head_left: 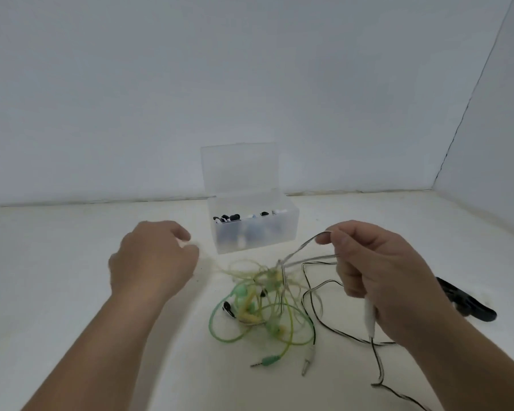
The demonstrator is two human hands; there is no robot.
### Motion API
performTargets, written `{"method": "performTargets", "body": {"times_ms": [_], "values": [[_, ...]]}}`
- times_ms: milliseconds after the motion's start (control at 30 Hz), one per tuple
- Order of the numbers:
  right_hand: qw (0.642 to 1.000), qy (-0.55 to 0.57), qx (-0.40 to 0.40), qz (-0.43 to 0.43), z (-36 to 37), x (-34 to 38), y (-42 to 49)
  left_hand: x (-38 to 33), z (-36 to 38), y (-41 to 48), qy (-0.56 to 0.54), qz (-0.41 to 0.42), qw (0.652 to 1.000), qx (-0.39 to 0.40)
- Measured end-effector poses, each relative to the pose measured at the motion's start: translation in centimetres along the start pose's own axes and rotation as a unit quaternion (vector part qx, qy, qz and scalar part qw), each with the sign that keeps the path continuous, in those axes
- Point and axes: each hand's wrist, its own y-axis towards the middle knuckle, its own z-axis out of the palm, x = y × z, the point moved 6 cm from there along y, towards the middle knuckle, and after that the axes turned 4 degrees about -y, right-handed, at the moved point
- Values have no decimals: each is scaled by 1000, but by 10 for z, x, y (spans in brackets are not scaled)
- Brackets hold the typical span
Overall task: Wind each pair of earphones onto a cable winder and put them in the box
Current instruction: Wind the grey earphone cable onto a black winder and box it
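my right hand (377, 271) fingers (324, 239) pinch the clear cable (301, 247) over the tangle (261, 304); whether my curled left hand (152, 259) grasps anything, i cannot tell.

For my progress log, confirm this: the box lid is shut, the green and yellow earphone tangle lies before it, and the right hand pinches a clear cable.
Not shut: the head view shows the lid open, standing upright. The rest holds: the earphone tangle lies before the box and the right hand pinches a clear cable.
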Motion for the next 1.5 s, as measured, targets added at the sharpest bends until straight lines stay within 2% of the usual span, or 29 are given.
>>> {"method": "performTargets", "body": {"times_ms": [67,167,233,300,500,600,733,900,1067,1200,1400,1433,1500], "values": [[999,-13,44,5,11,-1,-3,-21,6,-10,-58,93,994,6],[997,-30,71,9,18,-4,-5,-52,10,-32,-259,193,944,73],[997,-33,69,9,18,-5,-4,-64,12,-45,-269,259,922,104],[997,-33,62,6,16,-4,-4,-66,21,-50,-237,283,919,137],[995,-16,101,-7,22,1,-6,-58,51,-53,-136,283,917,246],[994,-12,111,-7,23,2,-7,-59,52,-53,-120,271,921,253],[996,22,82,7,17,1,-5,-57,50,-52,-112,269,917,272],[997,40,62,22,15,2,-4,-56,52,-52,-99,251,932,243],[998,27,39,51,8,-6,-2,-52,47,-44,-205,195,933,224],[997,-1,20,72,4,-10,0,-51,42,-40,-315,133,913,224],[995,-19,-26,94,-4,-14,1,-54,35,-37,-323,173,904,218],[995,-23,-31,97,-5,-15,1,-55,35,-37,-360,162,892,221],[993,-31,-38,105,-6,-16,2,-56,35,-37,-479,115,836,241]]}}
